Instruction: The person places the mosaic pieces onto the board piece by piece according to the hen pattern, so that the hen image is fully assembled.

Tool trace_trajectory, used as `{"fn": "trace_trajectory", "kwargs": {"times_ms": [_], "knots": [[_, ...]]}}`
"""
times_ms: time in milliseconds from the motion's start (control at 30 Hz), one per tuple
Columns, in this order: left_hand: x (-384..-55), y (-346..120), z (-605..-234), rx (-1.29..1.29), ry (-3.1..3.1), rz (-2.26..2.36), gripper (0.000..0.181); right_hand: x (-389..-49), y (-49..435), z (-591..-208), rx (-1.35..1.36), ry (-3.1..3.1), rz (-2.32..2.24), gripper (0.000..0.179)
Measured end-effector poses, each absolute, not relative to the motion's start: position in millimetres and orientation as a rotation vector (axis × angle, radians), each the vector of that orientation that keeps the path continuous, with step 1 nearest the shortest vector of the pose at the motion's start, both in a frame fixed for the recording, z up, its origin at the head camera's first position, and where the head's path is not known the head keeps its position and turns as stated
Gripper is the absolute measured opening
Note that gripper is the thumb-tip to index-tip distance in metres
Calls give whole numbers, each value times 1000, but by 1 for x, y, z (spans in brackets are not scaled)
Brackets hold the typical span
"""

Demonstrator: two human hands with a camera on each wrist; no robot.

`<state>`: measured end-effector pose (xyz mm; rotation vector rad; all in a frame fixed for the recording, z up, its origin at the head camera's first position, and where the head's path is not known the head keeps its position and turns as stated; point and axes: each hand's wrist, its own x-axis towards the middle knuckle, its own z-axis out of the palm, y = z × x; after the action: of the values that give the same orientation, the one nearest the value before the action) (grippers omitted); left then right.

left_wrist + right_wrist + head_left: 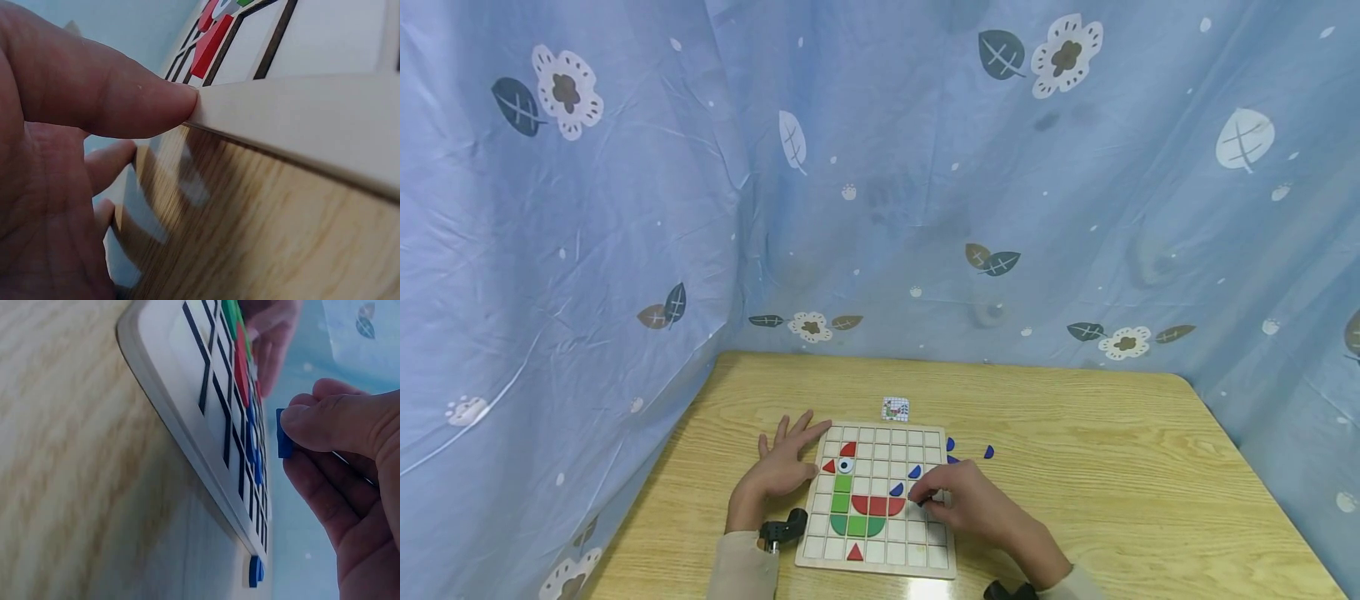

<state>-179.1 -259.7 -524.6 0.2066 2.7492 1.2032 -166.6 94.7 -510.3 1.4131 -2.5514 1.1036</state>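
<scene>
A wooden grid board (820,560) lies on the table, bearing a bird-like picture of flat coloured pieces. Green squares (841,502), red pieces (877,506), a round white eye piece (845,465) and blue half-round pieces (914,472) sit in its cells. Thumb and fingers of my right hand (973,500) pinch a small blue piece (284,434) over the board's right side. My left hand (781,468) lies at the left edge with fingers spread, its thumb tip against the board's rim (250,112) and its index fingertip by the upper left corner.
Loose blue half-round pieces (988,452) lie on the table (1112,467) just right of the board. A small picture card (895,408) is behind the board's far edge. Blue patterned curtains (887,208) hang around the table's back and sides.
</scene>
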Motion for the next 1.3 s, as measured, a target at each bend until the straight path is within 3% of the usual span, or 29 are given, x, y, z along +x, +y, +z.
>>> {"fn": "trace_trajectory", "kwargs": {"times_ms": [233,1300], "knots": [[-181,-263,-537,278,2765,1272,80,-165,88,-512,1451,-2541,1089,26],[-177,-258,-520,180,2751,1155,79,-156,77,-516,1411,-2690,924,29]]}}
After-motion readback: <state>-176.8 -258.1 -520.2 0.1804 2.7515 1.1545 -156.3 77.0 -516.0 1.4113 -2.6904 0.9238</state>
